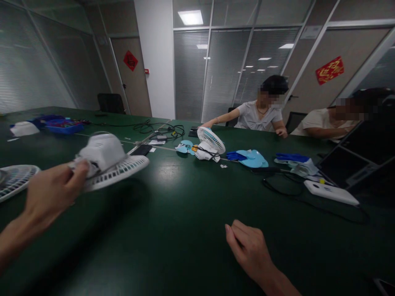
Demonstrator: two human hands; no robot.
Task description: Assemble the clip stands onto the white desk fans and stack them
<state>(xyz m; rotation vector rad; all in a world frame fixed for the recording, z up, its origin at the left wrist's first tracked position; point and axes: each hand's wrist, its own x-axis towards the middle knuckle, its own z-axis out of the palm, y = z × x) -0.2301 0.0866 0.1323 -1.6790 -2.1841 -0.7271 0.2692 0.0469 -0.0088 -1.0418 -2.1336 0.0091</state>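
My left hand is closed around one side of a white fan body, a motor housing with a round slatted grille, and holds it above the green table. Its grille faces downward and looks slightly blurred. At the left edge, partly behind my left wrist, lies another white fan grille. My right hand is over the near part of the table, its fingers curled in and its thumb beside them. Nothing shows in it, and it is apart from every object.
Across the table, a person's hand reaches behind a white fan. Light-blue fan blades, blue gloves and a white power bank-like box lie to the right. A blue tray and black cables are farther back.
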